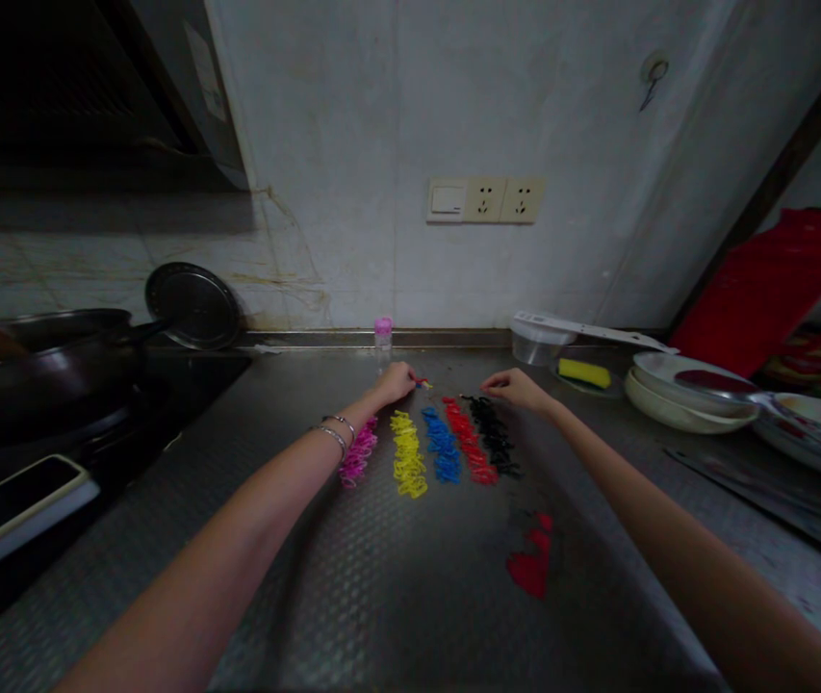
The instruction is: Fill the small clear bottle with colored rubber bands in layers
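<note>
Small coloured loops that look like rubber bands lie in rows on the metal counter: pink (358, 454), yellow (408, 457), blue (442, 445), red (469, 441) and black (494, 438). My left hand (396, 383), with bracelets at the wrist, is closed above the pink and yellow rows. A few red, blue and yellow bands (423, 383) show at its fingertips. Beyond the far end of the black row, my right hand (516, 390) has its thumb and fingers pinched together. Whatever is between them is too small to make out.
A pink-capped small bottle (382, 334) stands by the wall. To the right are a plastic container (536, 344), a yellow sponge (583, 372), stacked bowls (677, 409) and a red thermos (767, 289). At left are a pan (49, 371) and a phone-like device (16, 515).
</note>
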Motion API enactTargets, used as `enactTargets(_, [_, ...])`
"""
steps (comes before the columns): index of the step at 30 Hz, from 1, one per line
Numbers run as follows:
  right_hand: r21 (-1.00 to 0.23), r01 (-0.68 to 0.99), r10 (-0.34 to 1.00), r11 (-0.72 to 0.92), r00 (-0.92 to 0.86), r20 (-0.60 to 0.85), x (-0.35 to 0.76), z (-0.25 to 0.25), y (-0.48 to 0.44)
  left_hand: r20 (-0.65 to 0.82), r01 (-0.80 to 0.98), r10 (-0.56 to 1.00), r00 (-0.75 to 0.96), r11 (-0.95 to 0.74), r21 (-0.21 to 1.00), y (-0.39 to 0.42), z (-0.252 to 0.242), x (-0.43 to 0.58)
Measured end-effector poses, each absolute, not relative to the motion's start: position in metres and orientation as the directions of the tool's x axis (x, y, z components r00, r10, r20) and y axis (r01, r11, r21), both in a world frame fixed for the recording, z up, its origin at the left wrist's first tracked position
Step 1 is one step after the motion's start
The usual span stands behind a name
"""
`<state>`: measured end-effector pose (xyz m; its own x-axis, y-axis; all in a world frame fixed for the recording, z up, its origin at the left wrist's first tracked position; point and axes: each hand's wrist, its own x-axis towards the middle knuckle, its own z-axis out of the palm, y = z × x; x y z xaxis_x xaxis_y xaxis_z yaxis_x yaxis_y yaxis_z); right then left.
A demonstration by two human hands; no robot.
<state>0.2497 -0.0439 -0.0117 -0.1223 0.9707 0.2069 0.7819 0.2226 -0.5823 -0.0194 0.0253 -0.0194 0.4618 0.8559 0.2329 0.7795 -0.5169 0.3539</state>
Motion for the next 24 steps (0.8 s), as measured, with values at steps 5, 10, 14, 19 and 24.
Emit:
enactTargets(5, [-0.550, 0.802, 0.967, 0.233, -0.132, 0.217, 0.241, -0.007, -0.044, 0.217, 0.773, 0.854, 0.472, -0.520, 0.365, 0.028, -0.019, -0.022])
enactTargets(10, [-0.518, 0.805, 0.949, 0.290, -0.173, 0.263, 0.228, -0.005, -0.039, 0.183, 0.792, 0.869, 0.459, -0.494, 0.360, 0.026, -0.015, -0.027])
enactTargets(14, [-0.483, 0.818, 0.942, 0.312, -0.201, 0.268, 0.210, -0.005, -0.030, 0.201, 0.745, 0.817, 0.541, -0.576, 0.337, 0.018, -0.011, -0.028])
enactTargets(19, [-0.433, 0.824, 0.927, 0.366, -0.282, 0.247, 0.179, -0.008, -0.019, 0.170, 0.663, 0.743, 0.647, -0.658, 0.356, -0.003, -0.007, -0.024])
enactTargets(24, [-0.406, 0.836, 0.928, 0.368, -0.307, 0.210, 0.152, -0.010, -0.015, 0.115, 0.599, 0.704, 0.701, -0.668, 0.441, -0.024, -0.003, -0.021])
